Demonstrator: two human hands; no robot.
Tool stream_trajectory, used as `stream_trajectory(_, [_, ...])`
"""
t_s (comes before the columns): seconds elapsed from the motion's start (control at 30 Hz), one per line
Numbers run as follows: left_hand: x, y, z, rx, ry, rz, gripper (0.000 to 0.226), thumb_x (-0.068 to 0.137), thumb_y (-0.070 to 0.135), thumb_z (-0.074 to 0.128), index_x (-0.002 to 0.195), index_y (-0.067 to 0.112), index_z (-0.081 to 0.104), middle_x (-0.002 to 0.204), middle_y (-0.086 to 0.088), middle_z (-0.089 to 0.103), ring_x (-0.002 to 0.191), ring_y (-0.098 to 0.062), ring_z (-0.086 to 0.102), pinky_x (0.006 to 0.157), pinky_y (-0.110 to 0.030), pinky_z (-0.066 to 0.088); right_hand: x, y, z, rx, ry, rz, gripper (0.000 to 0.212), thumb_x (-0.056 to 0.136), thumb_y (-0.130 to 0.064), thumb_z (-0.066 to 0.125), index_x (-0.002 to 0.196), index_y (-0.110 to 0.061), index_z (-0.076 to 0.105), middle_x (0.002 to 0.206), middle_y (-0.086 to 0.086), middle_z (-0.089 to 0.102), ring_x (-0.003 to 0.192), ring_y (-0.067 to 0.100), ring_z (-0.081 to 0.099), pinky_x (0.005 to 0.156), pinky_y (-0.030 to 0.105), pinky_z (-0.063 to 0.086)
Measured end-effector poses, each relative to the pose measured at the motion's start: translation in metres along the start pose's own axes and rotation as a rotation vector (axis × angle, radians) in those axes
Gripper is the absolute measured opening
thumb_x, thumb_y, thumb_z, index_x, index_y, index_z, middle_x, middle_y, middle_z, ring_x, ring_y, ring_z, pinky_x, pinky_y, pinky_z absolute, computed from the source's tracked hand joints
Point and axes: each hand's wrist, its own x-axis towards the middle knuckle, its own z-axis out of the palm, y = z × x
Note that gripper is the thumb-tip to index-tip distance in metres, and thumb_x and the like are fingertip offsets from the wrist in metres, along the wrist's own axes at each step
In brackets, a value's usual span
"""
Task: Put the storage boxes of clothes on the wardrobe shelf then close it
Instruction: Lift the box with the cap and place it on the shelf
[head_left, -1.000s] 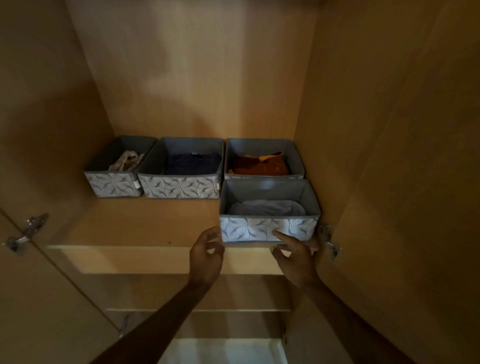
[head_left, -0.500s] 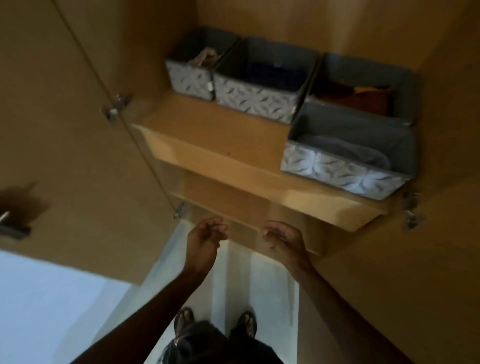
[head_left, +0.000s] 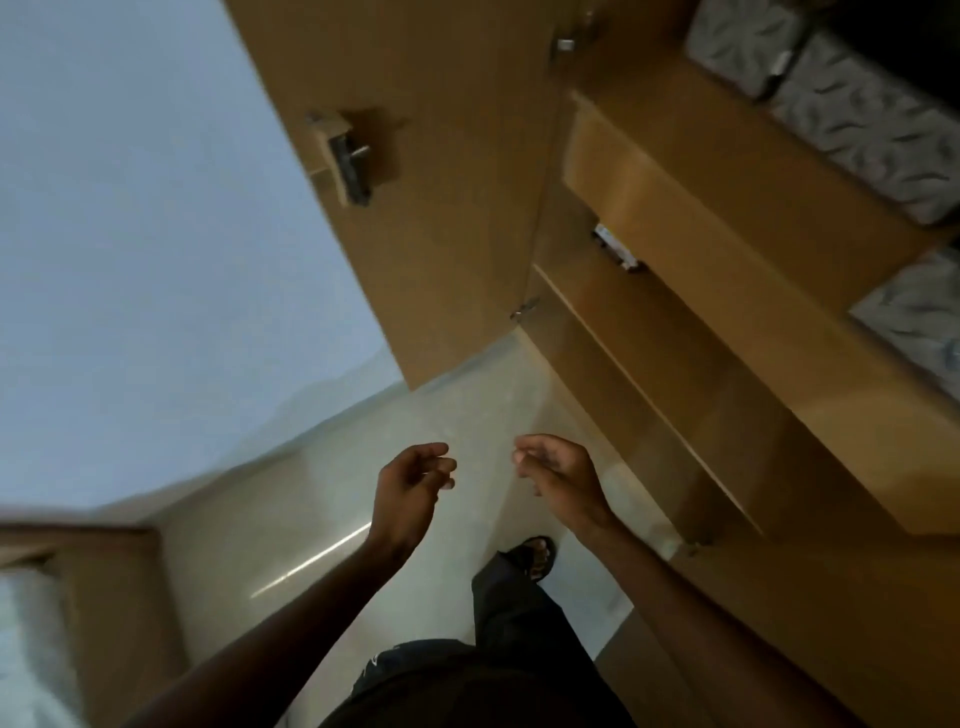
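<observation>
A: Both hands are out in front and holding nothing. The left hand (head_left: 413, 480) is loosely curled, fingers half bent with a gap between them and the thumb. The right hand (head_left: 558, 467) is much the same, fingers curved inward, nothing pinched.

B: And the storage boxes?

A: Well above and to the right of the right hand, up on the wardrobe shelf (head_left: 727, 171). Two patterned fabric boxes (head_left: 852, 119) sit side by side toward the back, and another box (head_left: 914, 317) stands at the shelf's front edge, only its corner in view. What is inside them can't be made out from here.

B: So the loading looks finished?

A: That's my read, though part of the shelf is cut off by the frame. What's left would be closing up. The open wardrobe door (head_left: 441, 218) hangs above the left hand, swung wide, its handle (head_left: 345, 156) up and left of that hand.

B: What does the next move need?

A: Probably a reach up to that door and a swing toward the hinge side, plus any right-hand door, which I can't make out.
</observation>
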Motion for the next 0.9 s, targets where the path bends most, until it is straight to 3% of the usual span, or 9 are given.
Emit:
stream_trajectory(0.13, [-0.043,-0.043,-0.061,-0.078,0.13,-0.012,0.024,0.089,0.005,0.059,0.109,0.017,0.066,0.097,-0.003,0.074,0.081,-0.02,0.071,0.067,-0.028,0.049,-0.025,0.003,0.06,-0.096,-0.112,-0.015,0.019,0.087,-0.016,0.066,0.105,-0.014,0.071,0.089,0.0,0.072,0.084,0.012,0.068,0.063,0.014,0.047])
stream_trajectory(0.33, [-0.135,-0.121,-0.167,-0.175,0.385,-0.012,0.023,0.091,0.011,0.061,0.113,0.017,0.065,0.1,-0.001,0.074,0.084,-0.017,0.071,0.071,-0.025,0.051,-0.079,0.007,0.174,-0.19,-0.315,-0.065,0.02,0.086,-0.013,0.066,0.106,-0.014,0.071,0.096,0.001,0.074,0.082,0.009,0.07,0.064,0.014,0.05])
stream_trajectory(0.47, [-0.202,-0.177,-0.239,-0.275,0.584,-0.078,0.023,0.093,0.009,0.057,0.114,0.016,0.064,0.101,-0.002,0.073,0.088,-0.019,0.069,0.074,-0.03,0.051,-0.122,0.016,0.258,-0.263,-0.485,-0.084,0.016,0.086,-0.014,0.067,0.101,-0.018,0.072,0.09,0.005,0.075,0.085,0.024,0.07,0.063,0.025,0.053])
stream_trajectory(0.57, [-0.236,-0.212,-0.275,-0.378,0.755,-0.165,0.022,0.092,0.008,0.059,0.112,0.014,0.065,0.1,-0.006,0.073,0.085,-0.018,0.069,0.068,-0.022,0.051,-0.143,0.022,0.311,-0.365,-0.631,-0.102,0.018,0.086,-0.014,0.066,0.102,-0.018,0.072,0.091,0.0,0.074,0.087,0.017,0.07,0.067,0.022,0.052])
stream_trajectory(0.7, [-0.261,-0.248,-0.307,-0.463,0.948,-0.266,0.019,0.092,0.011,0.061,0.111,0.012,0.065,0.098,-0.003,0.071,0.081,-0.014,0.068,0.058,-0.015,0.05,-0.156,0.033,0.38,-0.472,-0.813,-0.091,0.018,0.088,-0.016,0.065,0.105,-0.017,0.071,0.096,0.0,0.073,0.09,0.012,0.069,0.066,0.017,0.051])
stream_trajectory(0.83, [-0.251,-0.296,-0.339,-0.483,1.038,-0.401,0.019,0.092,0.012,0.062,0.11,0.014,0.065,0.097,-0.002,0.071,0.079,-0.015,0.067,0.067,-0.024,0.052,-0.142,0.066,0.455,-0.589,-0.936,-0.067,0.018,0.088,-0.02,0.064,0.105,-0.017,0.071,0.095,-0.001,0.072,0.091,0.011,0.068,0.07,0.02,0.05])
stream_trajectory(0.9, [-0.232,-0.325,-0.355,-0.488,1.049,-0.468,0.018,0.092,0.011,0.061,0.109,0.016,0.064,0.094,-0.004,0.071,0.079,-0.015,0.066,0.065,-0.02,0.048,-0.128,0.093,0.492,-0.63,-0.966,-0.046,0.017,0.088,-0.019,0.064,0.104,-0.018,0.071,0.094,-0.001,0.072,0.089,0.012,0.068,0.07,0.022,0.05])
